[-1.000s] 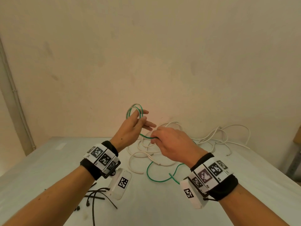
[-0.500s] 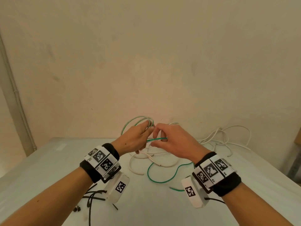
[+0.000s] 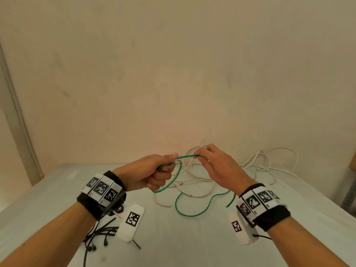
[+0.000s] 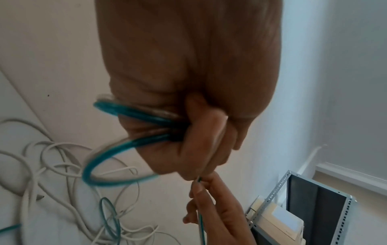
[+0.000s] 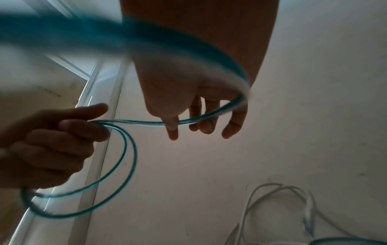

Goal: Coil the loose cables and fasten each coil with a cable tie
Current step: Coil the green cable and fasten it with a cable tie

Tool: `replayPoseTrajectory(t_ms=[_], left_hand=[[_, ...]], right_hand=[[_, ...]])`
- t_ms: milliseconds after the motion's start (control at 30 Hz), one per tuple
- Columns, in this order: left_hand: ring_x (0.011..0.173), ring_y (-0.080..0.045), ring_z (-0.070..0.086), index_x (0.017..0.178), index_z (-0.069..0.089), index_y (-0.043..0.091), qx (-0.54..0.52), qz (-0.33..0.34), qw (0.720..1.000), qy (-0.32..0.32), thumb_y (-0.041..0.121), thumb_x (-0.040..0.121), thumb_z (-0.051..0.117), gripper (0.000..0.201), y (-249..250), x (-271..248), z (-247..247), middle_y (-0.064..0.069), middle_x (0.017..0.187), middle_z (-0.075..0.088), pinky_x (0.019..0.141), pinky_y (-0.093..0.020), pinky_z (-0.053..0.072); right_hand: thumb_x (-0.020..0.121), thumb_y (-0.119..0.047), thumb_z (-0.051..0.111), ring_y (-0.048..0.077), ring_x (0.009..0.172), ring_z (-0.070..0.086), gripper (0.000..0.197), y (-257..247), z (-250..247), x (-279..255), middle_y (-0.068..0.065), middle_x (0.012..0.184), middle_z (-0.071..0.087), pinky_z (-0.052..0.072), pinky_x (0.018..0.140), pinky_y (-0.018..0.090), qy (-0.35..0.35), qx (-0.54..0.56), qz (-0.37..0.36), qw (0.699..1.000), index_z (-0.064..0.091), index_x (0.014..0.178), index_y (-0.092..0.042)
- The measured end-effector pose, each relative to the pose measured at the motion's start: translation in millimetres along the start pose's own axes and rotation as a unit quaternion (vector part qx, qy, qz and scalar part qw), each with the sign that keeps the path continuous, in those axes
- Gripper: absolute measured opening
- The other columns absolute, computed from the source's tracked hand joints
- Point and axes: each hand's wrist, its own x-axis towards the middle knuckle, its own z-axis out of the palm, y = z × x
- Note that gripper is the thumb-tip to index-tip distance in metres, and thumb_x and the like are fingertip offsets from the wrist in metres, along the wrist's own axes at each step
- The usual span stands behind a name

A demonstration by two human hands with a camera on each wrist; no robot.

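We are gripping green cable [image 3: 192, 213] loops in our left hand [image 3: 152, 173] while our right hand [image 3: 215, 164], just beside, is pinching the strand running rightward from them.

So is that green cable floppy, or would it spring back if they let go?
Probably springy: the green cable keeps round loops below the left hand. Likely light, since the right hand guides it with fingertips. Its tail snakes on the table.
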Motion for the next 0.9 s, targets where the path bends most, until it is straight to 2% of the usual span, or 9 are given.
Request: replayPoseTrajectory(t_ms=[167, 333, 433, 533, 567, 633, 700, 833, 900], left_hand=[[0.051, -0.012, 0.017, 0.083, 0.047, 0.018, -0.098, -0.012, 0.994, -0.051, 0.048, 0.104, 0.04, 0.038, -2, 3, -5, 0.004, 0.063, 0.021, 0.048, -0.022, 0.031], [0.05, -0.01, 0.032, 0.086, 0.057, 0.015, -0.11, -0.02, 0.991, -0.07, 0.042, 0.105, 0.042, 0.036, -5, 3, 2, 0.0, 0.065, 0.033, 0.062, -0.03, 0.055], [0.052, -0.015, 0.046, 0.089, 0.058, 0.011, -0.14, -0.016, 0.988, -0.062, 0.036, 0.104, 0.045, 0.032, -9, 4, 5, -0.005, 0.066, 0.044, 0.085, -0.045, 0.06], [0.062, -0.024, 0.06, 0.093, 0.06, 0.007, -0.139, 0.016, 0.99, 0.018, 0.029, 0.106, 0.046, 0.029, -15, 9, 2, -0.012, 0.073, 0.057, 0.103, -0.055, 0.051], [0.063, -0.024, 0.059, 0.096, 0.061, 0.006, -0.104, 0.027, 0.993, 0.045, 0.029, 0.108, 0.046, 0.03, -16, 11, 1, -0.012, 0.074, 0.058, 0.101, -0.054, 0.053], [0.06, -0.02, 0.048, 0.098, 0.064, 0.007, 0.0, 0.037, 0.996, 0.08, 0.032, 0.11, 0.044, 0.034, -17, 13, 2, -0.006, 0.069, 0.053, 0.075, -0.04, 0.058], [0.057, -0.016, 0.037, 0.094, 0.064, 0.01, 0.113, 0.031, 0.988, 0.103, 0.035, 0.111, 0.041, 0.038, -18, 14, 6, 0.002, 0.064, 0.044, 0.057, -0.026, 0.043], [0.051, -0.01, 0.037, 0.084, 0.058, 0.014, 0.234, 0.017, 0.965, 0.12, 0.037, 0.11, 0.044, 0.038, -19, 19, 12, 0.007, 0.058, 0.043, 0.048, -0.022, 0.033], [0.049, -0.01, 0.034, 0.078, 0.053, 0.016, 0.235, 0.002, 0.965, 0.113, 0.036, 0.11, 0.044, 0.039, -18, 21, 10, 0.006, 0.058, 0.04, 0.045, -0.021, 0.029]], right_hand=[[0.106, -0.011, 0.052, 0.023, 0.078, 0.063, 0.016, -7, 8, 3, -0.001, 0.094, 0.065, 0.055, 0.072, 0.046, 0.12, 0.083, -0.006, 0.989, 0.064, 0.112, -0.019], [0.106, -0.016, 0.056, 0.023, 0.07, 0.065, 0.009, -22, 5, 9, 0.002, 0.086, 0.068, 0.056, 0.061, 0.039, 0.271, 0.028, -0.003, 0.962, 0.064, 0.106, -0.012], [0.108, -0.017, 0.052, 0.025, 0.072, 0.066, 0.012, -23, 6, 10, 0.003, 0.087, 0.066, 0.056, 0.06, 0.041, 0.289, 0.027, -0.021, 0.957, 0.062, 0.107, -0.011], [0.105, -0.013, 0.054, 0.022, 0.072, 0.063, 0.005, -22, 3, 6, -0.001, 0.088, 0.063, 0.055, 0.064, 0.042, 0.242, 0.057, -0.023, 0.968, 0.06, 0.105, -0.013], [0.104, -0.012, 0.055, 0.022, 0.073, 0.062, 0.005, -20, 4, 5, -0.001, 0.09, 0.062, 0.055, 0.065, 0.042, 0.209, 0.043, -0.012, 0.977, 0.06, 0.105, -0.014], [0.104, -0.013, 0.054, 0.025, 0.077, 0.061, 0.01, -13, 7, 4, 0.0, 0.099, 0.059, 0.054, 0.069, 0.043, 0.12, -0.003, 0.041, 0.992, 0.063, 0.109, -0.016], [0.103, -0.01, 0.052, 0.029, 0.084, 0.061, 0.02, -10, 11, 5, 0.003, 0.107, 0.054, 0.05, 0.07, 0.04, 0.02, -0.077, 0.09, 0.993, 0.065, 0.116, -0.017], [0.094, -0.001, 0.047, 0.029, 0.111, 0.054, 0.034, -22, 23, 0, 0.004, 0.119, 0.052, 0.036, 0.09, 0.045, -0.068, -0.211, 0.076, 0.972, 0.058, 0.121, -0.019], [0.09, -0.008, 0.053, 0.028, 0.11, 0.056, 0.028, -24, 30, -7, 0.003, 0.115, 0.058, 0.029, 0.097, 0.05, -0.063, -0.248, 0.049, 0.965, 0.063, 0.115, -0.018]])
